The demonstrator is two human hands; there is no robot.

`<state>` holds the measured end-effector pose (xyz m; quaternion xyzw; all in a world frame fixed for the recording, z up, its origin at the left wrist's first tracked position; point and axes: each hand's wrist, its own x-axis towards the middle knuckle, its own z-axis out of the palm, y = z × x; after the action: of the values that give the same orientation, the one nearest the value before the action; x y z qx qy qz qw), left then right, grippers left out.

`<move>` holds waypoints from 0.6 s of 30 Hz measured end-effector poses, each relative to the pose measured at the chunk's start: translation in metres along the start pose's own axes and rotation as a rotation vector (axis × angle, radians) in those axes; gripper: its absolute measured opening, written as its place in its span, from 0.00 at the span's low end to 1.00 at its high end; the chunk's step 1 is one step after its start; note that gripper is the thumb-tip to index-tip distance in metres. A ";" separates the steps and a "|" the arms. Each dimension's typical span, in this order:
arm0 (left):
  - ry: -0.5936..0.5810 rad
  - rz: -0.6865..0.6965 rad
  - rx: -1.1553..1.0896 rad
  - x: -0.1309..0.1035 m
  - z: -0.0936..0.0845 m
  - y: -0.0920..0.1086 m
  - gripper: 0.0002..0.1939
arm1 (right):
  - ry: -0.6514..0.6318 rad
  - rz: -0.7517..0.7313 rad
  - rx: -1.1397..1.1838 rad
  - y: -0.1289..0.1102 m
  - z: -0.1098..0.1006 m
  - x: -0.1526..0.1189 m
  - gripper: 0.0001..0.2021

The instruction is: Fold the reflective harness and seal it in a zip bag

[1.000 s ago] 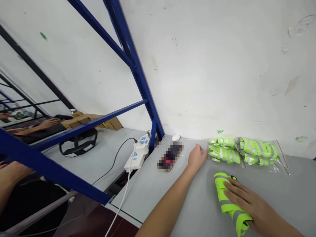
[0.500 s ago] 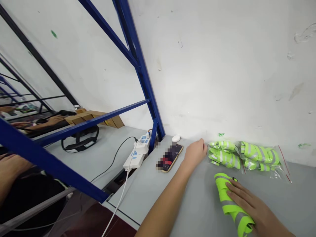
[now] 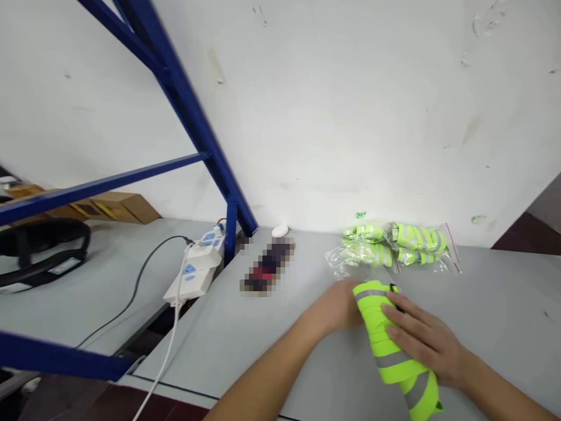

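Observation:
A bright yellow-green bundle with silver-grey reflective bands (image 3: 379,330) lies on the grey table, its lower part folded over. My right hand (image 3: 423,336) rests across its right side, fingers slightly spread and pressing on it. My left hand (image 3: 342,304) is at the bundle's upper left edge, its fingers blurred and partly hidden behind the fabric. Behind both hands, against the wall, clear zip bags hold similar rolled bundles: one bag at the left (image 3: 368,252) and one at the right (image 3: 418,238).
A phone (image 3: 268,266), partly pixelated, and a white round object (image 3: 280,231) lie left of my hands. Further left are a white power strip (image 3: 193,280) with cables, a blue metal frame (image 3: 197,123), cardboard boxes (image 3: 127,206) and a black headset-like object (image 3: 65,263).
My left hand has moved from beside the bags to the bundle's upper left edge. The bundle shows more of its face under my right hand. The camera view has shifted right.

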<state>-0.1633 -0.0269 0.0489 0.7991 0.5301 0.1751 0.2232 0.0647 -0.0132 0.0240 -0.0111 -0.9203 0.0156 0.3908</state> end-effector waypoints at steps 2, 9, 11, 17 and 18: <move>-0.013 0.026 0.016 0.000 -0.007 -0.007 0.02 | -0.062 -0.034 0.004 -0.001 0.007 0.001 0.19; 0.080 0.131 0.220 -0.003 -0.023 -0.021 0.15 | -0.124 -0.038 -0.052 0.005 0.014 0.002 0.16; 0.097 0.171 0.263 -0.002 -0.022 -0.020 0.17 | -0.134 -0.036 -0.070 0.006 0.015 0.003 0.16; 0.198 0.203 0.290 0.001 -0.022 -0.021 0.15 | -0.192 -0.006 -0.106 0.011 0.017 0.001 0.17; 0.216 0.225 0.281 0.001 -0.022 -0.020 0.15 | -0.209 -0.003 -0.114 0.012 0.017 0.000 0.18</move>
<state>-0.1897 -0.0150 0.0566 0.8530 0.4778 0.2079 0.0303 0.0525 -0.0018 0.0115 -0.0304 -0.9554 -0.0361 0.2915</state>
